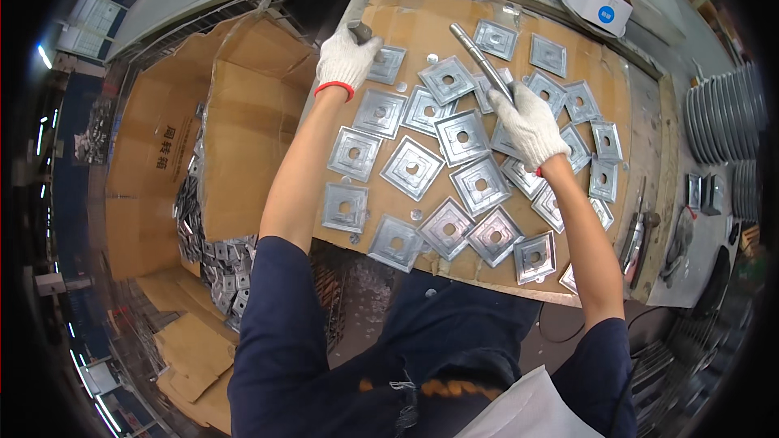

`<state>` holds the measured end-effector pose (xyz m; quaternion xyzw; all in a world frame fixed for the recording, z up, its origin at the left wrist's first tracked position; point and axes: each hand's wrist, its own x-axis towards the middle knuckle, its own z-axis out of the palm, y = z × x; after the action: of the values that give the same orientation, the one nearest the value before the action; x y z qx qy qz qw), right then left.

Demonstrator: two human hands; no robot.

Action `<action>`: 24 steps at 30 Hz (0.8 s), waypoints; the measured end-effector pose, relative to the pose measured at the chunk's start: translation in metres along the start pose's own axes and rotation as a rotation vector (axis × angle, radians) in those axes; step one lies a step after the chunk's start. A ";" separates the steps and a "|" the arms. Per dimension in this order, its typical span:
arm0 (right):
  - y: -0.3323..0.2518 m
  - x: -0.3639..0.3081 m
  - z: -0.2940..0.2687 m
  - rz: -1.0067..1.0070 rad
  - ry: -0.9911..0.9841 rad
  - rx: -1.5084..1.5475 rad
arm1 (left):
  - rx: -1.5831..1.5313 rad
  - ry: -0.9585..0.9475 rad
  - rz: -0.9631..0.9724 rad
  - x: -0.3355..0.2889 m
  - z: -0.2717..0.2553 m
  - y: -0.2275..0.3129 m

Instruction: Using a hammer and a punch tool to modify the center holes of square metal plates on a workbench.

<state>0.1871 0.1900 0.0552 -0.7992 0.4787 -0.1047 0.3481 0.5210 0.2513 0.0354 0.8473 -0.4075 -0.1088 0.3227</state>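
Note:
My left hand (344, 58), in a white knit glove with a red cuff, is closed at the far left of the cardboard-covered table. Its fingers hold a small grey metal piece (359, 31), mostly hidden, whose kind I cannot make out. Beside it lies a square metal plate (388, 63). My right hand (531, 124), gloved too, grips a long shiny metal rod (480, 57) that slants up to the left above the plates. Around and under it lie many square metal plates, most with a central hole, such as the plate (412, 167) at mid-table.
On the left stands a large cardboard box (243, 105) holding a heap of metal parts (231, 276). A small white box (596, 0) sits beyond the table's far right. Stacked grey round pieces (726, 105) stand on the right. Small metal discs (432, 57) lie among the plates.

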 end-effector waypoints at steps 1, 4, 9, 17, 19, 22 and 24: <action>0.011 -0.001 -0.002 0.010 0.005 -0.001 | -0.003 -0.009 0.005 -0.002 0.005 0.003; 0.036 -0.003 0.000 -0.010 0.030 -0.003 | -0.020 -0.040 -0.019 -0.008 0.014 0.010; 0.037 -0.012 -0.003 -0.002 0.021 0.019 | 0.080 0.002 -0.024 -0.004 0.022 -0.003; 0.000 -0.006 -0.005 -0.103 0.007 0.044 | 0.061 -0.018 0.049 -0.002 0.025 -0.012; -0.028 0.002 -0.006 -0.151 0.021 0.074 | -0.006 0.025 0.027 -0.002 0.032 -0.017; -0.079 0.012 -0.016 -0.204 0.018 0.028 | -0.013 0.025 0.008 -0.010 0.030 -0.007; -0.110 0.019 -0.016 -0.296 0.085 0.132 | -0.003 0.020 0.038 -0.009 0.025 -0.008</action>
<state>0.2647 0.1999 0.1357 -0.8312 0.3622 -0.2197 0.3600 0.5083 0.2504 0.0104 0.8400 -0.4203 -0.0948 0.3299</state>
